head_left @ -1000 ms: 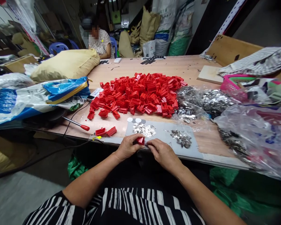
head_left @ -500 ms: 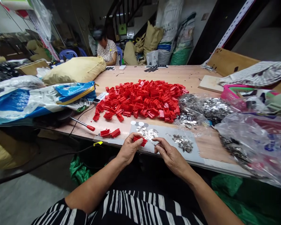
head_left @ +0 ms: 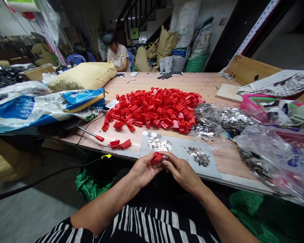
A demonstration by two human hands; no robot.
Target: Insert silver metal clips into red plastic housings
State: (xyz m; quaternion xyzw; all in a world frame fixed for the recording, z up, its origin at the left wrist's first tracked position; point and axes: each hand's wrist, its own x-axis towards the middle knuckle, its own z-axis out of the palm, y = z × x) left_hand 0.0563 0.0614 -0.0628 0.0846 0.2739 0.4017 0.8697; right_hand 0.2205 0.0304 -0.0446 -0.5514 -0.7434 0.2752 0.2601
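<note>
My left hand [head_left: 145,168] is closed around a red plastic part [head_left: 156,158], just over the table's front edge. Against the right side of that part, my right hand [head_left: 178,168] pinches a small metal piece [head_left: 163,159], mostly covered by the fingers. Right behind the hands lies a pile of shiny small metal pieces [head_left: 160,144] on a grey sheet [head_left: 178,143]. A second, darker metal pile [head_left: 199,156] sits to the right on the same sheet. Two or so loose red parts [head_left: 120,144] rest to the left.
A large heap of red parts [head_left: 154,108] covers the table's middle. Clear bags of metal pieces [head_left: 235,118] stand at the right, near a pink basket [head_left: 253,107]. A red-tipped lever [head_left: 99,138] and a blue-white sack [head_left: 45,108] are at left. A person [head_left: 118,57] sits across the table.
My hands have come together: the right hand moved left to the red part. The left hand has turned the red part and shifted slightly right and down.
</note>
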